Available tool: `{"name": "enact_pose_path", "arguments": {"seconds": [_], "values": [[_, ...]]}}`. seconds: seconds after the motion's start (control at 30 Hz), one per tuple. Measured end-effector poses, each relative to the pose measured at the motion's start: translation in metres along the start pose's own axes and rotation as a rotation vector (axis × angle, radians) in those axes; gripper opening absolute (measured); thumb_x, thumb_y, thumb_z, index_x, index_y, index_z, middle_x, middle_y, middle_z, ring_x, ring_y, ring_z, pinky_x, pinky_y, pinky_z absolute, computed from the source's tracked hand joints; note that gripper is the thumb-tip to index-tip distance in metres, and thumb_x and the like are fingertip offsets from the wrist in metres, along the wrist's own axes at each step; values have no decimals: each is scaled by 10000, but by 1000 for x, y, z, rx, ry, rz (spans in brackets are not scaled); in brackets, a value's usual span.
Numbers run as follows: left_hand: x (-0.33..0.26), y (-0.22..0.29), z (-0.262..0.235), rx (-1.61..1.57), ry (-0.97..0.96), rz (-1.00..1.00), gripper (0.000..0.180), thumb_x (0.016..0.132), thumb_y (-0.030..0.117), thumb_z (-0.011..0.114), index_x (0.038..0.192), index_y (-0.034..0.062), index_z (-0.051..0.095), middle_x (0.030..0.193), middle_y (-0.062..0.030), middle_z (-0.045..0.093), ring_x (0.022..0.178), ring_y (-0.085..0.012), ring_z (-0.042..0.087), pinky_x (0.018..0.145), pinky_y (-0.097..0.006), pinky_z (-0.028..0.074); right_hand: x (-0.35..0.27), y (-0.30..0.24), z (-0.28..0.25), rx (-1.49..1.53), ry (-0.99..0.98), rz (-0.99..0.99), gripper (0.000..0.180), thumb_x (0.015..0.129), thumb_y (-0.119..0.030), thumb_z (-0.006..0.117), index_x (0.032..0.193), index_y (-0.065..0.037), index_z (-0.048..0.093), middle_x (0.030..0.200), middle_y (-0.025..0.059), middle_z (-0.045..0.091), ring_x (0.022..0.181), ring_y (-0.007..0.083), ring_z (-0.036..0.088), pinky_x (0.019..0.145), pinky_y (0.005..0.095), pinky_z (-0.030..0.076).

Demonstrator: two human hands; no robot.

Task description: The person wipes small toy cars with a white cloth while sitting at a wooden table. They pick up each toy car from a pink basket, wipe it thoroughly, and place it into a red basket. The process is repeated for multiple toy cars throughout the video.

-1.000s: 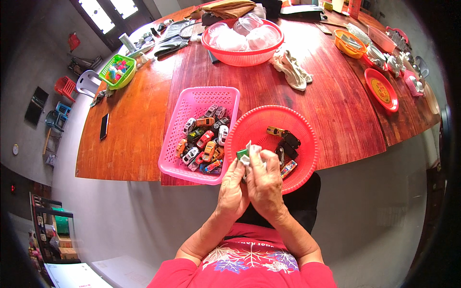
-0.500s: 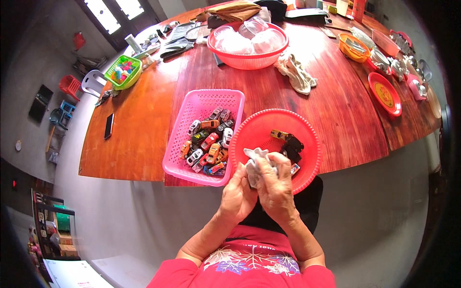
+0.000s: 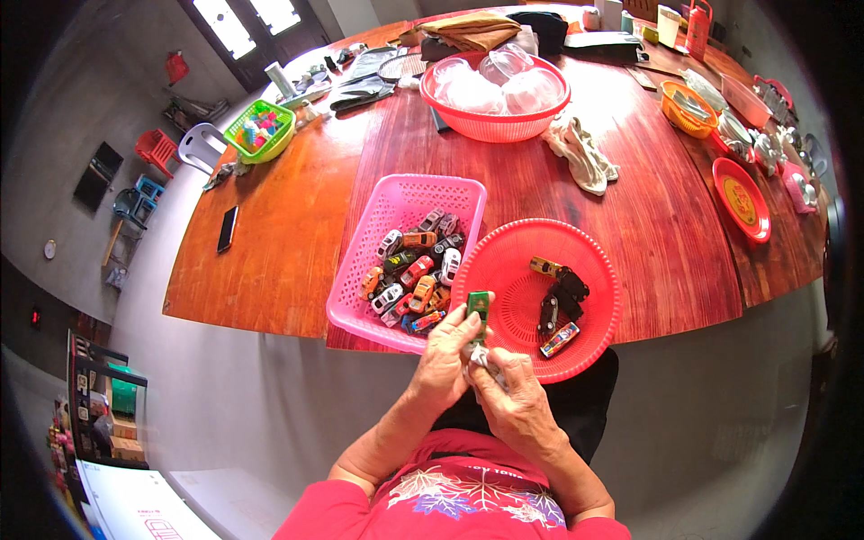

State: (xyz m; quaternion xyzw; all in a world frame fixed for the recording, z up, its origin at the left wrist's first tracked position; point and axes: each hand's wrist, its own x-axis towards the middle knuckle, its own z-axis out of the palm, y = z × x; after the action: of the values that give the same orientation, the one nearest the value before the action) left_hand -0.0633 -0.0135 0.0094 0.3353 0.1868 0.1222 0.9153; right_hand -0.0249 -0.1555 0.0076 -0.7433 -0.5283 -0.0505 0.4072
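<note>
A green toy car [image 3: 479, 309] sticks up from my left hand [image 3: 443, 364], whose fingers and thumb close around it. My right hand [image 3: 517, 396] pinches a whitish cloth [image 3: 483, 360] against the car's lower end, so that end is hidden. Both hands are in front of the table edge, beside the near rim of a round red plastic basket [image 3: 605, 261]. Several toy cars lie in that basket, among them a black car [image 3: 567, 290] and a multicoloured one [image 3: 560, 339]. Left of it, a pink rectangular basket [image 3: 346, 301] holds many toy cars [image 3: 418, 270].
Farther back stand a red basket of clear plastic bowls [image 3: 497, 126] and a crumpled beige cloth [image 3: 580, 153]. A phone [image 3: 228, 229] and a green basket [image 3: 270, 148] are on the left. An orange-red plate [image 3: 763, 200] and an orange basket [image 3: 688, 130] are on the right.
The cloth covered the thing in my hands before; now it is lower and the green toy car shows. The view has shifted, so the table appears farther right.
</note>
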Motion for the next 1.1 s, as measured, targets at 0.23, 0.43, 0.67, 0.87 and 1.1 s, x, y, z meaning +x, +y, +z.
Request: {"name": "enact_pose_path", "arguments": {"seconds": [0.23, 0.43, 0.67, 0.87, 1.1], "values": [[50, 64, -53, 723, 307, 381, 212, 930, 104, 531, 1111, 4, 488, 918, -52, 603, 749, -98, 569, 648, -215, 483, -15, 11, -12, 208, 148, 171, 351, 715, 3, 703, 1055, -42, 628, 1035, 162, 522, 925, 299, 547, 727, 356, 508], [138, 106, -102, 1259, 426, 649, 165, 869, 36, 572, 1027, 7, 536, 895, -105, 629, 814, -181, 609, 721, -313, 497, -18, 11, -14, 222, 131, 183, 361, 730, 7, 679, 1082, -51, 621, 1018, 164, 515, 923, 313, 544, 769, 376, 491], [224, 110, -150, 1591, 492, 695, 179, 831, 145, 592, 1004, 105, 578, 924, -150, 652, 896, -350, 588, 786, -472, 452, -26, 10, -25, 264, 149, 234, 355, 747, 29, 677, 1091, -44, 629, 1025, 161, 517, 884, 292, 578, 744, 349, 504], [248, 107, -179, 1741, 404, 410, 246, 849, 246, 505, 1030, 119, 611, 960, -209, 647, 964, -392, 599, 846, -471, 451, -27, 13, -34, 287, 172, 251, 350, 740, 71, 670, 1071, -36, 642, 1032, 151, 527, 852, 267, 617, 719, 323, 516], [215, 89, -134, 2096, 552, 720, 323, 824, 249, 609, 1072, 43, 593, 1039, -193, 563, 979, -367, 525, 865, -449, 412, -31, 20, -34, 357, 176, 265, 350, 756, 8, 686, 1097, -46, 626, 1037, 147, 526, 887, 287, 589, 778, 357, 503]]}}
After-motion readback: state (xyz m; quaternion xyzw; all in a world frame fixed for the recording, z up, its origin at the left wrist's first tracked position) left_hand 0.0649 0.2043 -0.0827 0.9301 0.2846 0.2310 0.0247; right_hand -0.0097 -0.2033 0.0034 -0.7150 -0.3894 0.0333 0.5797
